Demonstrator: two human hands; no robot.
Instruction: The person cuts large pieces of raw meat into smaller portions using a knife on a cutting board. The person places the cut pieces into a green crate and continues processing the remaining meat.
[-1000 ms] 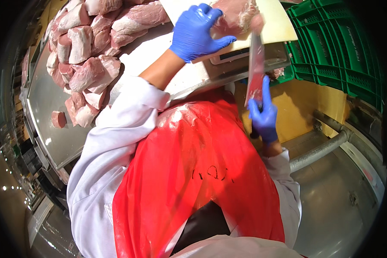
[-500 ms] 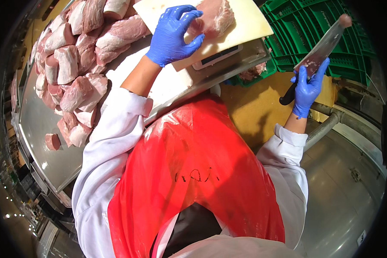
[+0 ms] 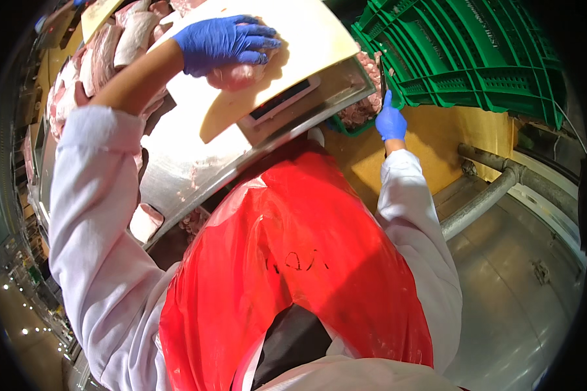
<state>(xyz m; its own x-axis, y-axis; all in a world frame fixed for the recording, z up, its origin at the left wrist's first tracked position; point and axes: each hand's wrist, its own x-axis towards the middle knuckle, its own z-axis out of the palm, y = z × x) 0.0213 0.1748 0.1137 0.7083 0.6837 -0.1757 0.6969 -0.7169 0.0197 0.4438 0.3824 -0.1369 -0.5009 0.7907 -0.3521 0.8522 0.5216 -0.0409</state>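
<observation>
Glare off the tabletop (image 3: 186, 173) here, smooth metal shining right to its near edge! The cream board (image 3: 306, 36) looks like matt plastic, the meat piece (image 3: 236, 78) on it moist and smooth. Left hand (image 3: 227, 47), right hand (image 3: 391, 124): both in thin, rubbery blue. Past the tabletop's right edge, a hard, perforated plastic crate (image 3: 450, 62). Red apron (image 3: 293, 215), glossy plastic sheet; white sleeves (image 3: 98, 195), matt cloth!

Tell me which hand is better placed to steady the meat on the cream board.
Left, I'd judge. The left hand lies over the meat on the cream board. The right hand is off the board, near the trimmings, and seems to hold a knife seen edge-on.
</observation>
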